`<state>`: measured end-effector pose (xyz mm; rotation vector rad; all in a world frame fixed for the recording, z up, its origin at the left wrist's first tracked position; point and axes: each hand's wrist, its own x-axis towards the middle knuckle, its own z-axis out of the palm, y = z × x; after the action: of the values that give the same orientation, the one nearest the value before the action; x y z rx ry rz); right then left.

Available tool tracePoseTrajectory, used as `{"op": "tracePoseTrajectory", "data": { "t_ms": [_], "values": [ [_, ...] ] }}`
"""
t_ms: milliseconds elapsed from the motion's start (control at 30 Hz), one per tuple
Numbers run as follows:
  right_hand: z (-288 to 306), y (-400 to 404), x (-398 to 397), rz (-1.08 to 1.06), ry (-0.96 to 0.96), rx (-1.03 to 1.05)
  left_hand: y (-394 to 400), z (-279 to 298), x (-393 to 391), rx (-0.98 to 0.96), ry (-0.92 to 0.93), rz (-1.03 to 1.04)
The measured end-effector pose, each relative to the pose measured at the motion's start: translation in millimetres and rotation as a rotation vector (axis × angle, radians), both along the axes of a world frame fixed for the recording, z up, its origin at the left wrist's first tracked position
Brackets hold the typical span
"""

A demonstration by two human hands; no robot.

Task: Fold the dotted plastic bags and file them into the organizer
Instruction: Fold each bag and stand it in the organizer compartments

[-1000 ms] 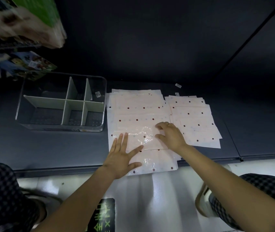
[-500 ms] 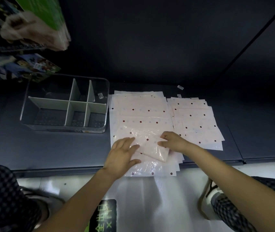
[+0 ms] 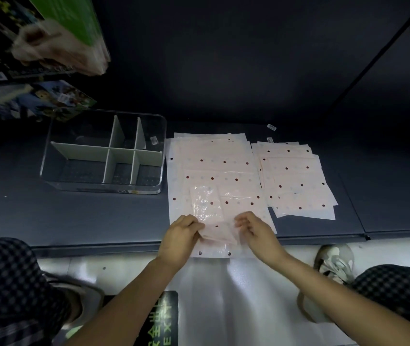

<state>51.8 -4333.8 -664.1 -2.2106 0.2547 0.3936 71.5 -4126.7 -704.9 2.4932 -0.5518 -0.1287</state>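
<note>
Drawing back toward the shelf's front edge since a moment ago, the left hand [image 3: 180,237] now pinches the half-folded dotted bag [image 3: 210,216] atop the big stack [image 3: 211,158], right hand [image 3: 256,232] fingers loosely curled beside it, the clear divided organizer [image 3: 104,156] unfilled.

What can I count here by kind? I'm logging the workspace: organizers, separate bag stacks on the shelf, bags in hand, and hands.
Organizer: 1, clear, with white dividers
Bag stacks: 2, a larger stack and a smaller stack
Folded bag being handled: 1
Hands: 2, left hand and right hand
Total: 6
</note>
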Motion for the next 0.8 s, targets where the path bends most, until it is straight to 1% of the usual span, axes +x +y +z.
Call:
{"op": "tracePoseTrajectory", "data": {
  "t_ms": [33,67,100,133,167,267,333,500,533,567,600,633,700,733,767,800],
  "values": [
    [1.3,-4.2,3.8,0.166,-0.032,-0.064,-1.0,-1.6,1.2,-0.024,0.043,0.040],
    [-0.5,-6.4,7.5,0.305,-0.014,-0.100,-2.2,-3.0,2.6,-0.050,0.070,0.077],
    [-4.8,-6.5,11.4,0.398,0.015,-0.107,-3.4,-3.7,3.9,-0.070,0.094,0.106],
    [-9.2,-3.9,15.0,0.430,0.037,-0.088,-4.4,-4.5,5.5,-0.078,0.118,0.129],
    [-12.8,2.1,18.2,0.409,0.034,-0.065,-5.1,-4.9,7.1,-0.078,0.151,0.154],
    [-21.1,19.1,32.4,0.136,-0.007,-0.032,-5.9,-3.3,12.9,-0.160,0.266,0.319],
    [-23.6,24.3,42.6,0.014,-0.001,-0.029,-7.7,-1.3,15.8,-0.235,0.324,0.425],
    [-22.8,32.3,58.1,-0.099,0.141,-0.034,-12.1,-0.5,21.3,-0.331,0.396,0.527],
    [-23.9,32.5,59.5,-0.117,0.154,-0.027,-13.1,0.4,22.1,-0.332,0.385,0.541],
    [-24.2,32.5,61.2,-0.130,0.160,-0.025,-12.8,1.0,21.1,-0.302,0.333,0.540],
    [-23.5,32.6,62.5,-0.139,0.164,-0.026,-11.6,1.9,18.8,-0.243,0.230,0.501],
    [-23.1,32.6,64.0,-0.151,0.171,-0.024,-10.6,2.9,15.6,-0.170,0.095,0.403],
    [-23.6,32.4,65.3,-0.169,0.174,-0.011,-10.3,0.9,5.3,-0.026,-0.160,0.116],
    [-23.3,32.7,64.9,-0.166,0.172,-0.015,-11.8,-1.8,-1.0,0.061,-0.189,-0.034],
    [-22.9,33.3,64.5,-0.165,0.174,-0.018,-13.2,-4.5,-7.2,0.176,-0.149,-0.149],
    [-23.5,33.1,64.6,-0.166,0.175,-0.008,-12.9,-9.2,-11.2,0.292,-0.107,-0.219]
  ]
}}
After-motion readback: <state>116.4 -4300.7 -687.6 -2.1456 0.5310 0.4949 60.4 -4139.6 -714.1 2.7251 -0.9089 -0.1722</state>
